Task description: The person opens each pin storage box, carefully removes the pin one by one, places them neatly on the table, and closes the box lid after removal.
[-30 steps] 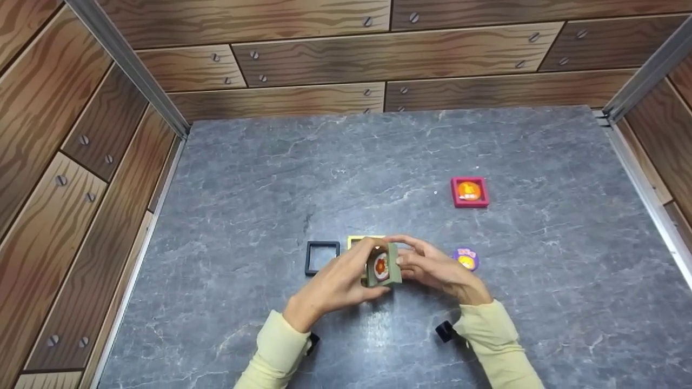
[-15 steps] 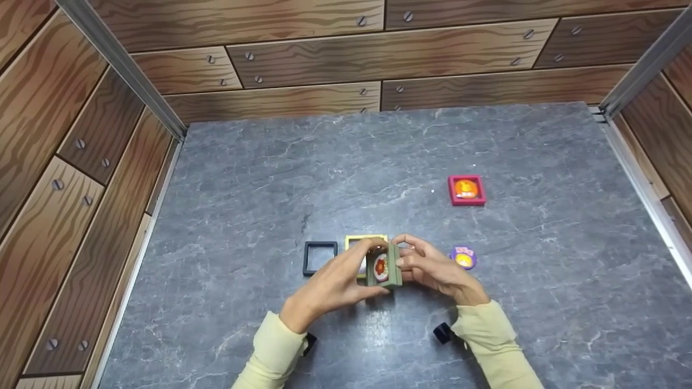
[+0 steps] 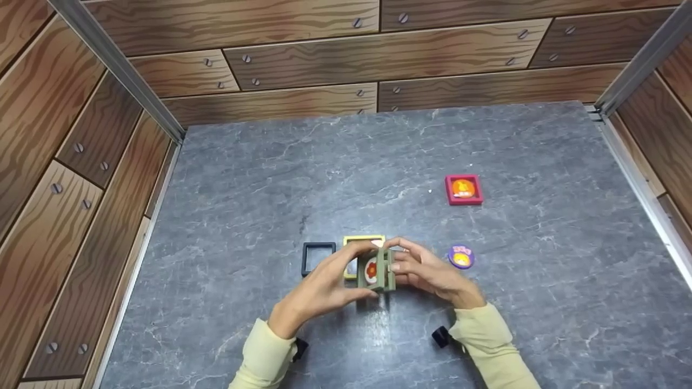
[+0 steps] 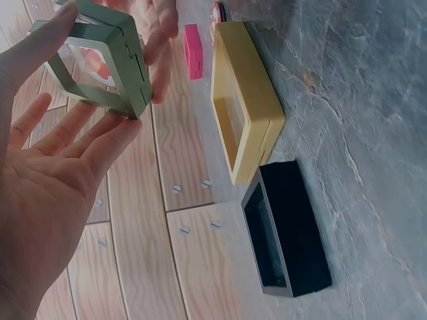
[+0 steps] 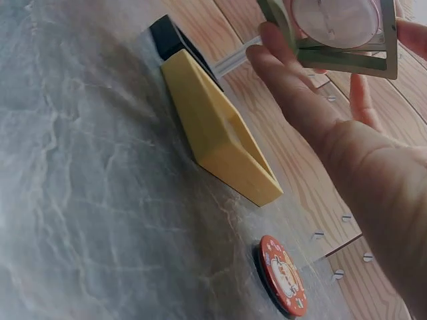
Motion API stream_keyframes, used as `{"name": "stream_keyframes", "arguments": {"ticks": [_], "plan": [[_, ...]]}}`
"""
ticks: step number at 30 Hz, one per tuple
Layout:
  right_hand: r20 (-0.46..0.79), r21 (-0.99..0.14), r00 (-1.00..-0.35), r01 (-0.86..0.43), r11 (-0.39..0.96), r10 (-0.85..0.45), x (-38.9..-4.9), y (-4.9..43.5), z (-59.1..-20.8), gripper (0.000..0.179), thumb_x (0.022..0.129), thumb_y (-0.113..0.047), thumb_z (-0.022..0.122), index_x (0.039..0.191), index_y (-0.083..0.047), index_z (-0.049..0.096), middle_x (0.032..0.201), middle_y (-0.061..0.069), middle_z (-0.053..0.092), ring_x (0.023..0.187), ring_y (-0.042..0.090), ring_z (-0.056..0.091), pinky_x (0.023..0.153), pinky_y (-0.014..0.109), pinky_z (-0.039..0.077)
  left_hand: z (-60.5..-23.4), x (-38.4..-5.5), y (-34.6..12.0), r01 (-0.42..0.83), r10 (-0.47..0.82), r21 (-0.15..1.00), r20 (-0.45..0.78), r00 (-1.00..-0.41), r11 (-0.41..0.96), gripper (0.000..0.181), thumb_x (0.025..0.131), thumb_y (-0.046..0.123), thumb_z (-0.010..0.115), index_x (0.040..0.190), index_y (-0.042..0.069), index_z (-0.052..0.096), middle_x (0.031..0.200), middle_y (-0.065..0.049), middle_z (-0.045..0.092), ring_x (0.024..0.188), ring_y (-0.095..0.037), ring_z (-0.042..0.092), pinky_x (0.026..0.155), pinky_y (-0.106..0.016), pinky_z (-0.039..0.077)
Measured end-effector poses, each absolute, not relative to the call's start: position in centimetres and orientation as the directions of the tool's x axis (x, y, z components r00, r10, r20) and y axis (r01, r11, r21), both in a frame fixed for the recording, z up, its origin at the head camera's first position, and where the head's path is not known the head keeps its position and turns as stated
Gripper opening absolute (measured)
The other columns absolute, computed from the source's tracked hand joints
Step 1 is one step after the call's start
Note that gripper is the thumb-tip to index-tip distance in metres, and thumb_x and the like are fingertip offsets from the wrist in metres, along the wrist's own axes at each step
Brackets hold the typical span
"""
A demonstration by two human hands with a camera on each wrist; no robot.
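A green square display frame (image 3: pixel 380 281), two halves with a gap between them, is held up between both hands above the table. Against its clear film sits a round badge (image 3: pixel 371 270) with a red flower. My left hand (image 3: pixel 324 283) grips the left half, thumb below and fingers on top. The right half is pinched by my right hand (image 3: pixel 435 276). In the left wrist view, a seam runs along the green frame's side. The right wrist view catches the badge's pale back (image 5: pixel 337 23) through the frame. Several right fingers are partly hidden behind the frame.
A yellow frame (image 3: pixel 363 238) lies just behind the hands, partly covered by the left one. Left of it is a black frame (image 3: pixel 305 260). A round purple badge (image 3: pixel 461 256) lies right of the right hand. Farther back stands a red frame (image 3: pixel 479 195) with an orange badge (image 3: pixel 463 188) inside.
The green frame's halves have parted, with a wider gap showing between them. Both hands and the frame have shifted slightly left, and the head view has moved a little.
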State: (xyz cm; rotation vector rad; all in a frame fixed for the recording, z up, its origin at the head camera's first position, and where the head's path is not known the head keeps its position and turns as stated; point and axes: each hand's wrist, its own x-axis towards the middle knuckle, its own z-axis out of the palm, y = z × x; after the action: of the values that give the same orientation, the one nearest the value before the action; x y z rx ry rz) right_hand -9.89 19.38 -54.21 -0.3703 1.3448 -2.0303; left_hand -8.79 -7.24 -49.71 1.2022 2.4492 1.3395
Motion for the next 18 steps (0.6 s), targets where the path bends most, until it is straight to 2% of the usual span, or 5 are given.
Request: {"name": "stream_keyframes", "arguments": {"ticks": [5,8,11,14,18], "plan": [[-0.109,-0.942,-0.77,0.281,-0.181,-0.629,-9.5,18.4,-54.3,0.037,0.104,-0.008,0.062,0.139,-0.011,0.051,0.145,0.014,0.058,0.128,0.025,0.066,0.108,0.042,0.061,-49.8,-8.4,-8.3,0.567,0.668,0.756,0.238,-0.705,0.328,0.086,0.082,0.016,0.089,0.156,0.016,0.044,0.153,-0.002,0.058,0.139,-0.02,0.06,0.122,-0.035,0.049],[-0.082,-0.971,-0.791,0.201,-0.131,-0.606,-9.1,17.8,-54.5,0.038,0.103,-0.007,0.063,0.14,-0.006,0.052,0.144,0.01,0.059,0.129,0.024,0.065,0.106,0.04,0.061,-49.9,-7.9,-8.9,0.542,0.658,0.758,0.203,-0.725,0.363,0.087,0.081,0.013,0.09,0.156,0.015,0.046,0.153,-0.002,0.059,0.14,-0.021,0.059,0.122,-0.037,0.049],[-0.058,-0.988,-0.805,0.132,-0.083,-0.591,-8.7,17.3,-54.5,0.041,0.102,-0.008,0.065,0.14,0.0,0.053,0.138,0.012,0.062,0.118,0.02,0.071,0.098,0.036,0.064,-50.1,-7.5,-9.6,0.507,0.648,0.76,0.152,-0.747,0.406,0.088,0.08,0.012,0.091,0.156,0.014,0.046,0.154,-0.002,0.058,0.14,-0.021,0.059,0.122,-0.039,0.05],[-0.06,-0.996,-0.812,0.086,-0.017,-0.581,-8.2,16.6,-54.2,0.044,0.101,-0.01,0.068,0.14,0.003,0.054,0.133,0.02,0.064,0.105,0.016,0.074,0.09,0.036,0.067,-50.4,-7.0,-10.3,0.477,0.637,0.764,0.113,-0.762,0.435,0.088,0.08,0.013,0.09,0.156,0.014,0.046,0.154,-0.005,0.059,0.138,-0.022,0.061,0.119,-0.038,0.053],[-0.114,-0.987,-0.82,0.029,0.158,-0.56,-7.4,15.6,-53.7,0.053,0.097,-0.022,0.077,0.143,-0.007,0.056,0.123,0.021,0.07,0.099,0.019,0.073,0.086,0.034,0.066,-50.9,-6.4,-11.0,0.463,0.627,0.76,0.094,-0.773,0.456,0.086,0.081,0.014,0.089,0.156,0.011,0.046,0.152,-0.008,0.06,0.136,-0.024,0.063,0.117,-0.039,0.054]]}}
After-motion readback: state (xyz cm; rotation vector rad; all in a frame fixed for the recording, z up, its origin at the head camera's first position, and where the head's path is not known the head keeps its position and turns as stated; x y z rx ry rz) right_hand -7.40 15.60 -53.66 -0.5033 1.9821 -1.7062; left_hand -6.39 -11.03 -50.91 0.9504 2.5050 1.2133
